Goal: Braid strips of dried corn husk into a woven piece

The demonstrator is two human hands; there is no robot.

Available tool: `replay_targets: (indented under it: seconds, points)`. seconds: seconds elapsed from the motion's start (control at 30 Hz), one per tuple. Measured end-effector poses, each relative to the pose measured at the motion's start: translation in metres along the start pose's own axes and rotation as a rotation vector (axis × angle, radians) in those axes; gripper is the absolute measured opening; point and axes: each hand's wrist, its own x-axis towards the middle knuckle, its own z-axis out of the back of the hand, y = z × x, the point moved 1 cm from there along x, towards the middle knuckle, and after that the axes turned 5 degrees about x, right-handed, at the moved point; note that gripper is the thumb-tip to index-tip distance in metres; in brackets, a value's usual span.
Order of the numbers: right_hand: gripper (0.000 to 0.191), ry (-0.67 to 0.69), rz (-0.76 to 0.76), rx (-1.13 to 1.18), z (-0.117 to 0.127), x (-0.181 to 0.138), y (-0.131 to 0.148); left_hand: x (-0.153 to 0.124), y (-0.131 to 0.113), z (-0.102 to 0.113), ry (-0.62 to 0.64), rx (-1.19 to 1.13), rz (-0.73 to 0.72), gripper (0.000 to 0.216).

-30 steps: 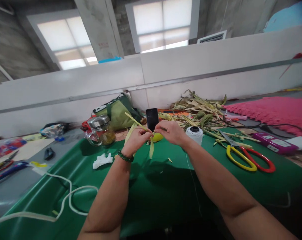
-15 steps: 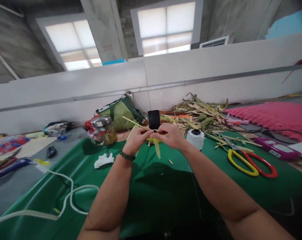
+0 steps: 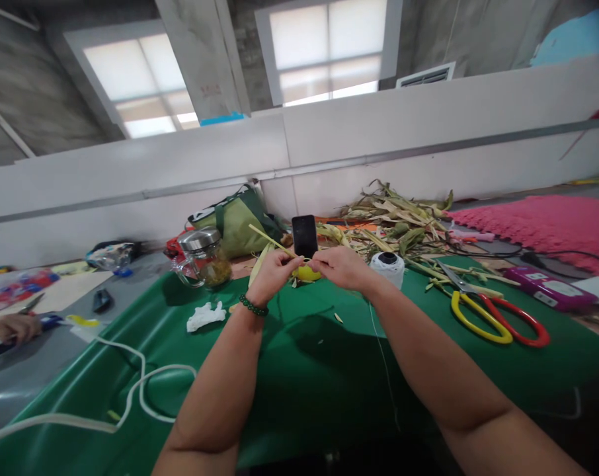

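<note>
My left hand [image 3: 272, 272] and my right hand [image 3: 342, 266] meet over the green table cover [image 3: 299, 370], both pinched shut on a thin yellow-green leaf strip [image 3: 270, 243] that sticks up to the left. A green bead bracelet [image 3: 252, 306] circles my left wrist. Just behind the fingers a black phone [image 3: 304, 235] stands upright on a yellow holder [image 3: 307, 272]. A white thread spool [image 3: 387, 266] sits right of my right hand, with a thin thread trailing down along my right forearm.
A pile of dried leaves [image 3: 393, 221] lies at the back. Scissors with yellow and red handles [image 3: 492, 317] lie to the right, near a pink mat [image 3: 542, 225]. A glass jar [image 3: 200, 258], green bag [image 3: 235, 221], crumpled tissue [image 3: 205, 316] and white cord [image 3: 131, 390] are left. Another person's hand [image 3: 9, 327] shows at far left.
The loose end of the strip that hung below my hands is no longer visible. Another person's hand has come in at the far left edge.
</note>
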Motion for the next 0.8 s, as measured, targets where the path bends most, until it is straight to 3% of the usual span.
replay_targets:
  seconds: [0.2,0.3,0.43,0.5,0.57,0.63,0.67,0.8]
  points:
    - [0.022,-0.222,0.028,0.278,0.006,0.003,-0.006,-0.001,0.0,-0.002,0.134,-0.147,0.053,0.02]
    - [0.025,-0.155,0.092,0.436,0.0,0.004,-0.003,-0.001,0.002,-0.005,0.149,-0.164,0.013,0.021]
    - [0.019,-0.085,0.035,0.54,-0.01,0.006,-0.006,0.0,0.003,-0.007,0.12,-0.174,-0.02,0.028]
    - [0.017,-0.122,-0.005,0.549,-0.01,0.007,-0.008,0.0,0.002,-0.006,0.036,-0.159,-0.026,0.036]
    - [0.017,-0.172,-0.05,0.596,-0.009,0.008,-0.01,-0.002,-0.002,-0.003,-0.17,-0.075,-0.076,0.039]
    - [0.018,-0.219,-0.115,0.698,-0.007,0.009,-0.011,-0.005,-0.006,0.0,-0.382,0.046,-0.139,0.025]
    - [0.02,-0.237,-0.15,0.756,-0.007,0.009,-0.011,-0.006,-0.007,0.0,-0.408,0.088,-0.148,0.018]
    - [0.027,-0.274,-0.228,0.909,-0.008,0.01,-0.012,-0.007,-0.01,-0.009,-0.121,0.112,-0.119,0.038]
